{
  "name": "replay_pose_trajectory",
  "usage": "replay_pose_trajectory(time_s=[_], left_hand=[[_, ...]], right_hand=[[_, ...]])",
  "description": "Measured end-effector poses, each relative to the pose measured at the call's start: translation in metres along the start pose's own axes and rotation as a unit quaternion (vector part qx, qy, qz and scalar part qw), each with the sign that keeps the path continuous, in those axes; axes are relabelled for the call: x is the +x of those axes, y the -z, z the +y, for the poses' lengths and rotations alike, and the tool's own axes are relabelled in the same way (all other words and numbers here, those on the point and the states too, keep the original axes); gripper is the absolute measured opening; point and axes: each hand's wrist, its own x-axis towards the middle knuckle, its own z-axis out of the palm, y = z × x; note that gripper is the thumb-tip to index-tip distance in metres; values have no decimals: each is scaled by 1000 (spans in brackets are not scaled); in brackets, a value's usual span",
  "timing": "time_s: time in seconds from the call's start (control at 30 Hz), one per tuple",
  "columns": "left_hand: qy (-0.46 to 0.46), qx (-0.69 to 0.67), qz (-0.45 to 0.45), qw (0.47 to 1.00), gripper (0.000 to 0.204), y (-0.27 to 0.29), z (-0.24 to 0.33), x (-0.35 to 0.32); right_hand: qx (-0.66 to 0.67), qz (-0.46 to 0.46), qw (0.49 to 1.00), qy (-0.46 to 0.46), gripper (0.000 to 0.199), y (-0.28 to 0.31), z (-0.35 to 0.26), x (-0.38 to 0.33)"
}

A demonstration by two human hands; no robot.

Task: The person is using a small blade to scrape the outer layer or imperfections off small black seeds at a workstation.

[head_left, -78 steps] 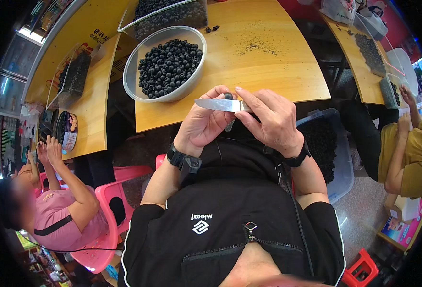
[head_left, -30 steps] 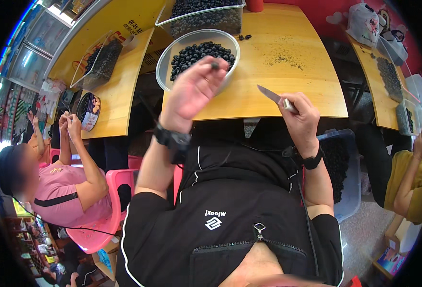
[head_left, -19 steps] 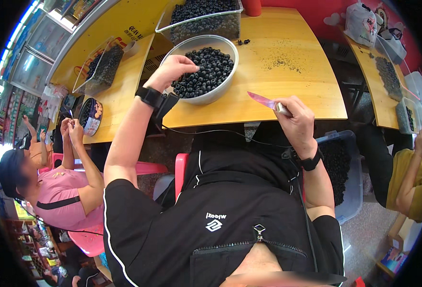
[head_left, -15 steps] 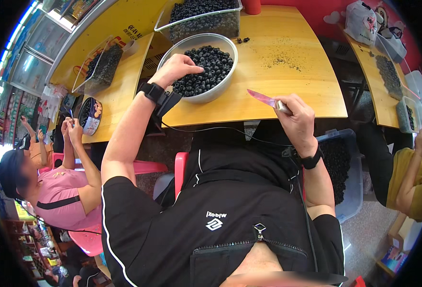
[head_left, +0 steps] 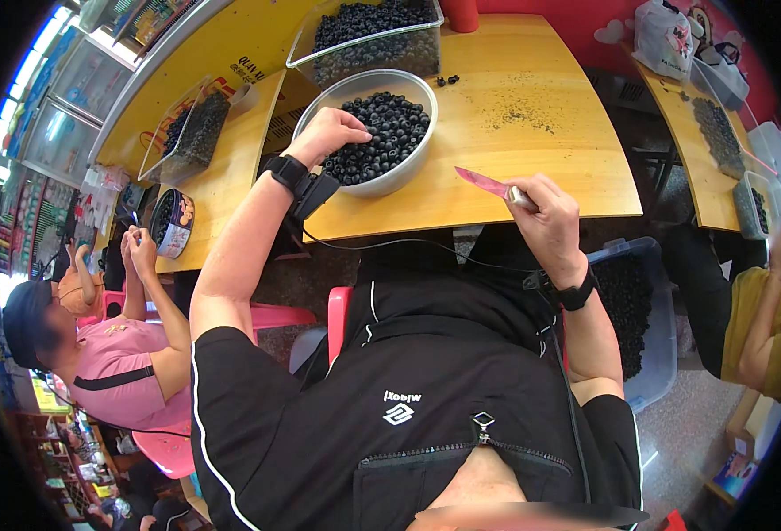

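A round translucent plastic bowl (head_left: 412, 165) full of small, round black pieces (head_left: 394, 124), like berries or nuts, sits at the near left of the table. My left hand (head_left: 333, 134) reaches over its rim. Its thumb and fingers come together at the top of the heap, and whatever is between the fingertips is hidden. In my right hand (head_left: 545, 211) is a small knife (head_left: 483, 181) with a pale handle and a pinkish stained blade. The blade points left over the table's near edge, apart from the bowl.
Behind the bowl stands a clear tub (head_left: 377, 57) of the same pieces. Small crumbs (head_left: 523, 113) litter the wooden table (head_left: 576, 173). A large bin (head_left: 651, 354) of dark bits stands on the floor at right. Co-workers sit left and right; a cable crosses my lap.
The view has shifted slightly. My left hand stays at the heap in the bowl with its fingers together, and the knife remains in my right hand, hardly moved.
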Motion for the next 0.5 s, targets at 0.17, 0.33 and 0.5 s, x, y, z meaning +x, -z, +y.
replay_pose_trajectory(time_s=[0.17,0.33,0.5], left_hand=[[27,-266,-41,963,26,8,31,-29],[-30,-581,-251,773,25,-46,65,-78],[-27,-701,-308,643,24,-112,81,-103]], right_hand=[[12,9,1000,-11,13,0,2,2],[39,14,999,-16,20,9,-20,6],[-13,7,993,120,40,12,-36,7]])
